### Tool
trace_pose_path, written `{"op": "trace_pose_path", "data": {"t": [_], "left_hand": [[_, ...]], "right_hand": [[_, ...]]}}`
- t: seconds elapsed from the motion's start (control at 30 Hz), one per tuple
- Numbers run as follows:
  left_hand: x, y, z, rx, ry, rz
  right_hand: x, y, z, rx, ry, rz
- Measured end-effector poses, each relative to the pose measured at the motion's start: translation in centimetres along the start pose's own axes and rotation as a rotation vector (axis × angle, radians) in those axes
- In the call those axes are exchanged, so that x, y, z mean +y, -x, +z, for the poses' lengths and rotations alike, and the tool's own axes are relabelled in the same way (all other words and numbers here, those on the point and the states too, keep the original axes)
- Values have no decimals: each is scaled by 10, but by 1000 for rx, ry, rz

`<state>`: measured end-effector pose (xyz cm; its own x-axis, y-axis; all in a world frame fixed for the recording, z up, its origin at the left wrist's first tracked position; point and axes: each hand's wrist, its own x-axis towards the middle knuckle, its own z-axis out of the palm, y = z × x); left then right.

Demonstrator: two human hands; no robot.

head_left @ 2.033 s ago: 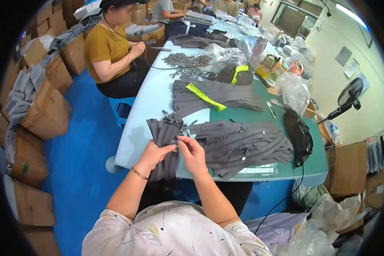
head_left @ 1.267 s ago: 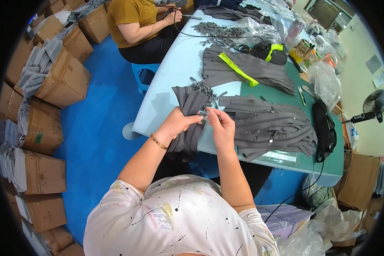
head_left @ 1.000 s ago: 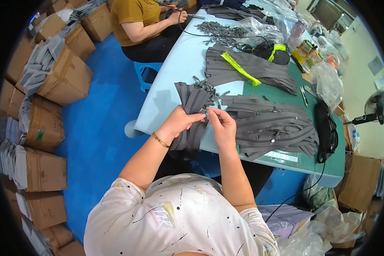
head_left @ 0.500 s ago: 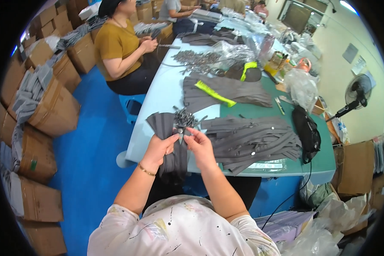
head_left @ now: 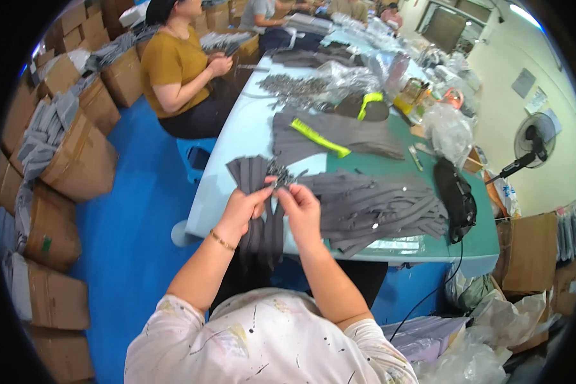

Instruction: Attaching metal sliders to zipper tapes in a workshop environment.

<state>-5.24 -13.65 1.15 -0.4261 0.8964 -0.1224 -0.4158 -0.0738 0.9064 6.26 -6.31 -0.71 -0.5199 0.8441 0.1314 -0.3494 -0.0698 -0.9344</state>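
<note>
My left hand (head_left: 242,210) is closed round a bundle of dark grey fabric strips (head_left: 262,240), which look like zipper tapes. The bundle fans out above the hand and hangs below it, over the table's near left edge. My right hand (head_left: 302,208) meets the left fingers with its thumb and fingers pinched at a strip; the exact grip is too small to make out. Just beyond the fingertips is a cluster of small dark metallic pieces (head_left: 279,171), perhaps zipper sliders. To the right, a broad pile of grey strips (head_left: 377,208) lies on the table.
Farther back lie another grey stack (head_left: 371,137) with a bright yellow-green band (head_left: 320,137), and a heap of small metal pieces (head_left: 288,84). A black bag (head_left: 455,201) and a fan (head_left: 536,144) are at right. Cartons (head_left: 77,160) line the left; a co-worker (head_left: 173,70) sits nearby.
Both hands have come closer together, the right fingers now meeting the left at the bundle's top. The fanned strip ends have shifted slightly right and up.
</note>
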Motion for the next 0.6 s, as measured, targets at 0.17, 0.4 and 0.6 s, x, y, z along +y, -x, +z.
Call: {"op": "trace_pose_path", "data": {"t": [0.17,0.4,0.6], "left_hand": [[0,-9,-1,-98,79,-49],[-5,-2,-10,-101,27,-61],[-4,2,-7,-65,-141,-36]], "right_hand": [[-15,-8,-19,-2,61,204],[-27,-7,-19,-120,130,279],[-32,-2,-20,-142,162,300]]}}
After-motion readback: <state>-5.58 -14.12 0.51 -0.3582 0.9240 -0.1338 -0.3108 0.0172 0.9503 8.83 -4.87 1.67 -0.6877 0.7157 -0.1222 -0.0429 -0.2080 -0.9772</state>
